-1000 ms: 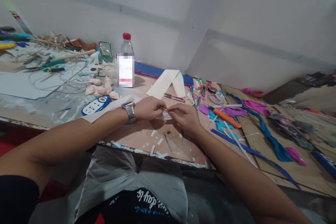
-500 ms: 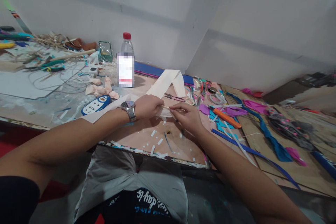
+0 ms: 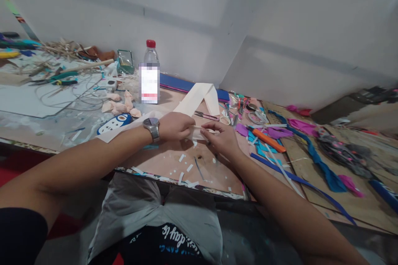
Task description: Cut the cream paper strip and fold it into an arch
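Note:
My left hand (image 3: 178, 126), with a watch (image 3: 151, 128) at the wrist, is closed on one end of a thin pale strip (image 3: 197, 131), its fingertips partly hidden. From the other side my right hand (image 3: 222, 136) pinches the strip between thumb and forefinger. Whether the strip is paper or cloth I cannot tell. Just behind the hands a long cream band (image 3: 194, 97) lies folded over in a peak. Small thread snips (image 3: 205, 115) rest beside it. A further pale sheet (image 3: 116, 129) sticks out from under my left forearm.
Left are a blue-and-white power strip (image 3: 114, 125), a red-capped bottle (image 3: 151, 56) and pliers (image 3: 64, 78). Right lie an orange cutter (image 3: 268, 140), a roll of tape (image 3: 255, 116) and a blue ribbon (image 3: 304, 182). White scraps (image 3: 189, 168) dot the table near its front edge.
The hands stay almost in place. A little more of the pale strip shows between them, and my right fingers have shifted slightly on it.

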Available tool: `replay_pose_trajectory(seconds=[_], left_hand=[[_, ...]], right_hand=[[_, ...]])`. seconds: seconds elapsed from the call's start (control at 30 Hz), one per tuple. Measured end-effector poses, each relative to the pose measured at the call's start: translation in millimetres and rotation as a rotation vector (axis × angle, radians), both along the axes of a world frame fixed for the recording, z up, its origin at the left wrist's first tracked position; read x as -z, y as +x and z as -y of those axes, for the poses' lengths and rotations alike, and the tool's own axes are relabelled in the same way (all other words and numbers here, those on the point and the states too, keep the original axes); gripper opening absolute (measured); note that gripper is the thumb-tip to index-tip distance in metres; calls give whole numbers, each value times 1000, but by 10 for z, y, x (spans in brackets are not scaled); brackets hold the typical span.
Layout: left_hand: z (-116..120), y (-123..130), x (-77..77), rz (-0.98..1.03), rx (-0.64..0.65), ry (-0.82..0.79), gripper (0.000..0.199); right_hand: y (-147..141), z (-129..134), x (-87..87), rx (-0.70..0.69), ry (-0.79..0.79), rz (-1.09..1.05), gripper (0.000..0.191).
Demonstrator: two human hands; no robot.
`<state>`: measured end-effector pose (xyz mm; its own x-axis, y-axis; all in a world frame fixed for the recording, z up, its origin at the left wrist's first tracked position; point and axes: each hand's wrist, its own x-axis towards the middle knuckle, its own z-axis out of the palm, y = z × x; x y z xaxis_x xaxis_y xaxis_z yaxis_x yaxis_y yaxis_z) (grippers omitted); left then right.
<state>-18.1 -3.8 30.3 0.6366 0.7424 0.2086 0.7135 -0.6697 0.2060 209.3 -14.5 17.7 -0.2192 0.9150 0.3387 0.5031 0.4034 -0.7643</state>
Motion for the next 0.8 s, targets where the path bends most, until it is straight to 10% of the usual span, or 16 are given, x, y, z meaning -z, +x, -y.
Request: replay_pose_trajectory(seconds=[0.37, 0.8], left_hand=[[16, 79, 27, 71, -22, -17, 39], [-260, -139, 34, 93, -364, 0, 39]], right_hand=[[0, 24, -16, -29, -11, 77, 19], [137, -159, 19, 108, -54, -33, 25]])
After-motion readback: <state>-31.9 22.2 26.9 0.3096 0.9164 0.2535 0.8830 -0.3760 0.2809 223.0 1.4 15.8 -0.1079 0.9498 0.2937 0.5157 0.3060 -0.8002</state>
